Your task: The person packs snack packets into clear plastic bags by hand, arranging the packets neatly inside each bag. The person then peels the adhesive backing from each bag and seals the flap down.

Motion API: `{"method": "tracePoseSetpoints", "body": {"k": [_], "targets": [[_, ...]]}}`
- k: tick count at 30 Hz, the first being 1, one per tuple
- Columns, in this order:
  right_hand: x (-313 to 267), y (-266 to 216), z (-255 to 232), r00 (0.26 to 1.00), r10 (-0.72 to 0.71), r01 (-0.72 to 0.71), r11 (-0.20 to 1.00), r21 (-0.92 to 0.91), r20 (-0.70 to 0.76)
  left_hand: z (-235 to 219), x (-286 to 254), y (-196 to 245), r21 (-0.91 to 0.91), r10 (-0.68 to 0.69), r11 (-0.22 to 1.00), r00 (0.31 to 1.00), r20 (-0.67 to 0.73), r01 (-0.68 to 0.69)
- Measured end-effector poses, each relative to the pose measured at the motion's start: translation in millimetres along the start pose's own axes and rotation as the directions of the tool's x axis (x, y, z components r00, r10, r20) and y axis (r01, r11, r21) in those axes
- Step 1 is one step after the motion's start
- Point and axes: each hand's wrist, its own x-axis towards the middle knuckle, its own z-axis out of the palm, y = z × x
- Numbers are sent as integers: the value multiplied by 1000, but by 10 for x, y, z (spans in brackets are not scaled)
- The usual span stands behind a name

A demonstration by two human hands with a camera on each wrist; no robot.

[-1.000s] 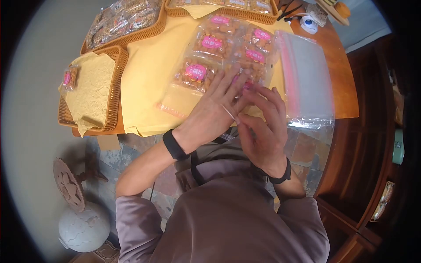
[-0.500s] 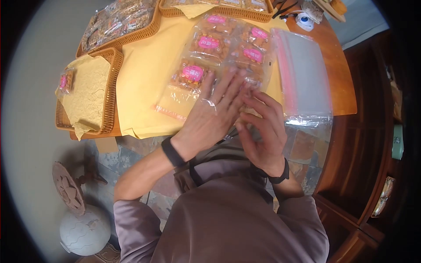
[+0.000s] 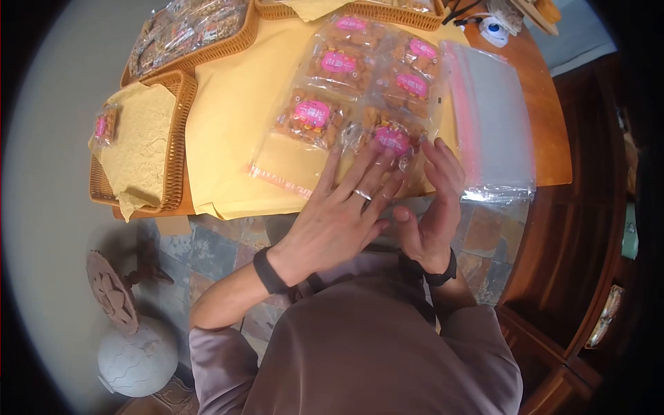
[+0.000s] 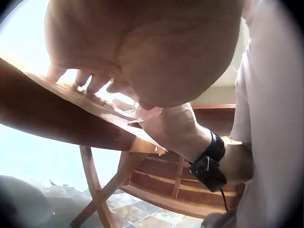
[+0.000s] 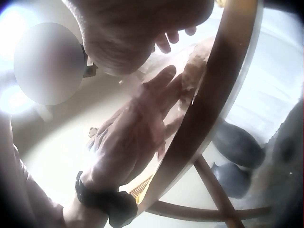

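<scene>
Left hand rests, fingers extended, on a clear bag; right hand is relaxed, released, close by.
Mostly beyond the left hand, the bag holds six packets, their pink labels too small to read; left of that hand, a basket holds one packet; right of the right hand lie flat bags. Wrist views show table legs the head view hides.

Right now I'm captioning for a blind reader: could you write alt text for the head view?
A person's left hand touches a clear plastic bag holding six pink-labelled snack packs; the right hand is alongside. Clear, pink-edged plastic bags lie farther right.
</scene>
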Motion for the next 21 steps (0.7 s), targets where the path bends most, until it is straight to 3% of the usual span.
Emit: {"method": "tracePoseSetpoints", "body": {"k": [5,8,10,11,13,14,15,16,21], "targets": [[18,110,-45,999,-8,8,1000,-6,-35,15,67,19,22,-7,1000,999,-31,8],[-25,166,-72,1000,3,-3,1000,28,-13,-16,-95,53,26,-20,999,999,31,20],[-50,185,-87,996,73,-71,996,-45,45,18,-162,94,59,29,998,996,81,-33],[-100,235,-27,997,81,-81,996,-46,1,37,-151,94,88,-21,996,996,87,14],[-40,223,-35,994,106,-104,994,-44,36,108,-27,83,27,37,999,999,-13,-37],[-8,248,-29,993,87,-83,995,-51,80,149,17,91,64,-16,998,1000,-14,16],[23,237,-18,990,70,-62,996,-65,120,195,70,90,-27,-6,1000,998,-65,4],[62,151,-39,979,144,-132,987,-91,141,206,90,74,-122,5,992,993,-118,-20],[-66,219,47,982,183,-183,983,-16,44,41,-308,70,-28,38,999,983,-180,-43]]}}
